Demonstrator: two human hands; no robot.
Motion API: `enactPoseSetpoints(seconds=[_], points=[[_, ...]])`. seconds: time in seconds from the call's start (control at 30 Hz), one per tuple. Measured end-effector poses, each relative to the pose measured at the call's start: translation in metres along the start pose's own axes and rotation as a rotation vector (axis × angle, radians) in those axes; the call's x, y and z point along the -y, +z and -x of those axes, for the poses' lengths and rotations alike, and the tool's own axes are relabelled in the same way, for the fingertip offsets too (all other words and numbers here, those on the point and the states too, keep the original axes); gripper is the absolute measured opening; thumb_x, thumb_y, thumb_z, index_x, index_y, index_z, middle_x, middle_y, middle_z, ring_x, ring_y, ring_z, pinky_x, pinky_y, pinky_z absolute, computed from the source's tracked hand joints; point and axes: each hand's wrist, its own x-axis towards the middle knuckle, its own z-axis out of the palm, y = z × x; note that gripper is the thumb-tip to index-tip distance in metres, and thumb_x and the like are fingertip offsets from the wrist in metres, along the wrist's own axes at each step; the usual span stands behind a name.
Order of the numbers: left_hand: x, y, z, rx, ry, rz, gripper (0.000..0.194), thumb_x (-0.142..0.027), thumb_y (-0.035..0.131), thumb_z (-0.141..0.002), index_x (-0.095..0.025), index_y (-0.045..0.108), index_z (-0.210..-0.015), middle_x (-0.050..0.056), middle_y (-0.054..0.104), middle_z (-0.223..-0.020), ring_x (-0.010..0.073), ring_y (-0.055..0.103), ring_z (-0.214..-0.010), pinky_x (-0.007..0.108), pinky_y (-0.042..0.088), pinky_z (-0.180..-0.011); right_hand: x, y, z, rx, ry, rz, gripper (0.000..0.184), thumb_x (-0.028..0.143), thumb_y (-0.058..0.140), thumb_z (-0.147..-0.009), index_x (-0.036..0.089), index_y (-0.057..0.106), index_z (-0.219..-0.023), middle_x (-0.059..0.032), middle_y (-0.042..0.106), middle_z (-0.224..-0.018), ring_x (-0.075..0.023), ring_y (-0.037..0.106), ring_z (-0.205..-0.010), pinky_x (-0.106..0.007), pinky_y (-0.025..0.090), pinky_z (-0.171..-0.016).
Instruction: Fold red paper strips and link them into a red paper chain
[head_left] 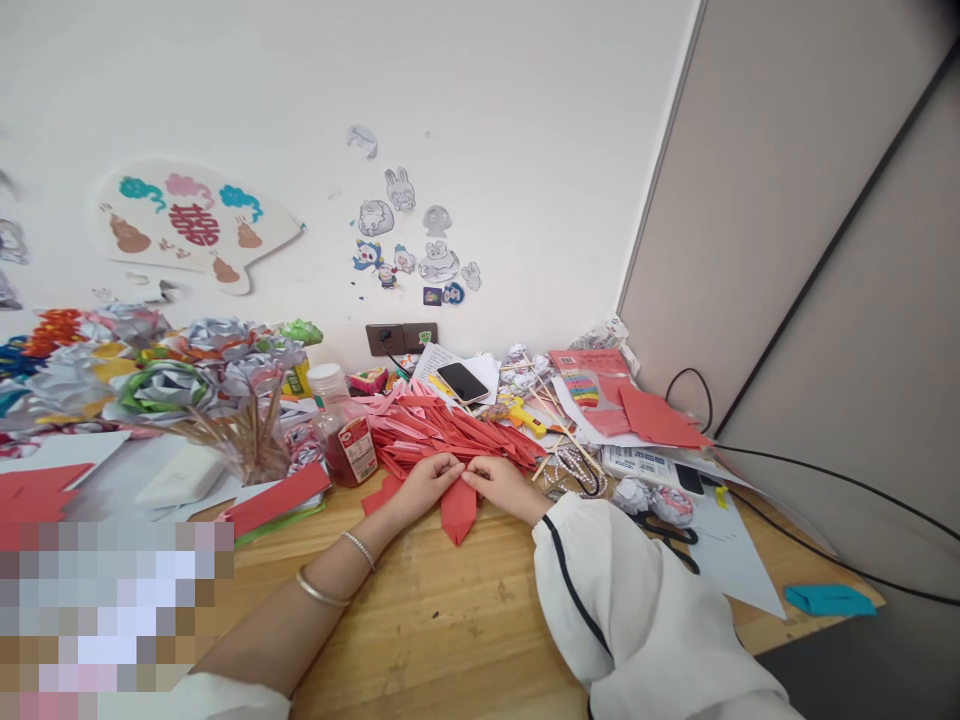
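Both hands meet over a folded piece of red paper (458, 512), whose pointed end hangs toward me above the wooden table. My left hand (427, 482) pinches its upper left edge, with bracelets on that wrist. Opposite it, my right hand (504, 484) pinches the upper right edge, the fingertips of both hands nearly touching. Just behind them lies a big heap of folded red paper strips (450, 430). More flat red paper (381, 495) rests beside my left hand.
Left of the heap stands a jar of red liquid (345, 440), near a cup of sticks (255, 450) and paper flowers (169, 390). A phone (462, 383) and a yellow glue gun (525, 415) lie behind. Black scissors (671, 535) and a blue paper piece (830, 600) are at right.
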Motion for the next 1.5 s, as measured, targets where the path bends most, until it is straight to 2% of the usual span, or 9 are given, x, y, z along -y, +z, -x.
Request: enactPoseSetpoints(seconds=[0.37, 0.7, 0.97, 1.17, 1.33, 1.5], points=[[0.0041, 0.0003, -0.0002, -0.033, -0.008, 0.049, 0.026, -0.038, 0.044, -0.074, -0.014, 0.051, -0.068, -0.003, 0.049, -0.059, 0.0103, 0.044, -0.054, 0.020, 0.035, -0.052, 0.0058, -0.0062, 0.0015, 0.034, 0.037, -0.231, 0.030, 0.036, 0.036, -0.082, 0.016, 0.045, -0.061, 0.0027, 0.046, -0.054, -0.0089, 0.044, -0.051, -0.020, 0.034, -0.051], [0.0013, 0.0000, -0.0005, -0.035, 0.006, -0.023, 0.024, -0.036, 0.044, -0.074, -0.014, 0.052, -0.066, -0.001, 0.053, -0.060, 0.0120, 0.047, -0.058, 0.023, 0.038, -0.057, 0.0039, -0.0033, -0.0005, 0.023, 0.092, -0.193, 0.022, 0.033, 0.048, -0.075, 0.015, 0.050, -0.064, 0.0039, 0.045, -0.053, -0.0078, 0.039, -0.049, -0.019, 0.030, -0.048], [-0.0015, -0.0007, 0.0002, -0.046, 0.054, 0.011, 0.022, -0.034, 0.052, -0.070, -0.015, 0.055, -0.080, 0.003, 0.058, -0.080, 0.0153, 0.052, -0.076, 0.027, 0.041, -0.071, 0.0036, -0.0045, -0.0006, -0.050, 0.111, -0.211, 0.022, 0.032, 0.046, -0.075, 0.015, 0.050, -0.063, 0.0037, 0.045, -0.054, -0.0077, 0.039, -0.049, -0.019, 0.030, -0.049], [-0.0005, -0.0006, 0.0010, -0.104, 0.055, 0.077, 0.024, -0.032, 0.052, -0.070, -0.015, 0.052, -0.088, 0.003, 0.057, -0.083, 0.0132, 0.052, -0.071, 0.027, 0.042, -0.068, 0.0035, -0.0054, -0.0012, -0.060, 0.135, -0.226, 0.024, 0.035, 0.046, -0.075, 0.015, 0.049, -0.062, 0.0038, 0.045, -0.053, -0.0078, 0.040, -0.049, -0.019, 0.032, -0.050], [-0.0031, 0.0000, 0.0028, -0.024, -0.023, 0.186, 0.022, -0.036, 0.052, -0.070, -0.015, 0.051, -0.077, 0.000, 0.058, -0.070, 0.0132, 0.055, -0.066, 0.025, 0.043, -0.061, 0.0053, -0.0058, -0.0002, -0.073, 0.126, -0.245, 0.023, 0.033, 0.047, -0.074, 0.015, 0.048, -0.061, 0.0036, 0.046, -0.052, -0.0085, 0.042, -0.050, -0.020, 0.033, -0.050], [-0.0016, 0.0012, 0.0025, -0.011, -0.038, 0.233, 0.026, -0.035, 0.056, -0.067, -0.014, 0.052, -0.081, 0.003, 0.061, -0.073, 0.0146, 0.057, -0.068, 0.026, 0.044, -0.063, 0.0029, -0.0045, -0.0007, -0.087, 0.133, -0.228, 0.022, 0.031, 0.047, -0.074, 0.015, 0.047, -0.060, 0.0038, 0.046, -0.052, -0.0084, 0.042, -0.049, -0.020, 0.033, -0.051]])
